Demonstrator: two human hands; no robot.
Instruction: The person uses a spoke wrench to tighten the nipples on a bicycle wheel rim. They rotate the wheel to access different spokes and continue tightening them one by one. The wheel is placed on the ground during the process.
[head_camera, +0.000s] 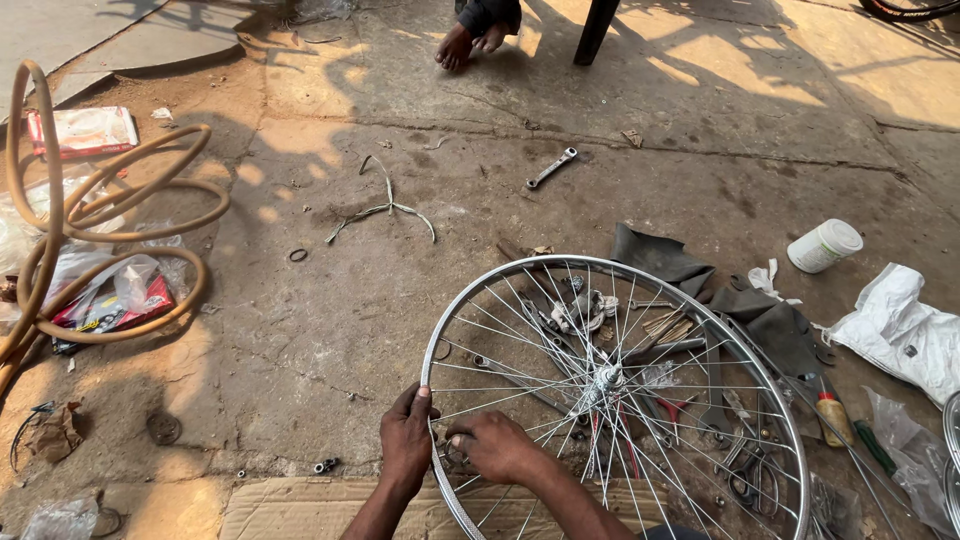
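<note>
Head view: both hands (455, 445) gripping a spoked wheel rim (640, 268) on sunlit, tool-littered concrete ground (330, 330) outdoors.

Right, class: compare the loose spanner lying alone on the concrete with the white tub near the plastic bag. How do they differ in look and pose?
The spanner is slim, silvery metal; the white tub is squat, round and apparently plastic. The spanner lies flat at a slant, while the tub stands tilted with its lid on. The spanner sits alone on bare ground; the tub is beside a white bag. Both rest on the concrete, beyond the wheel rim, away from both hands.
</note>
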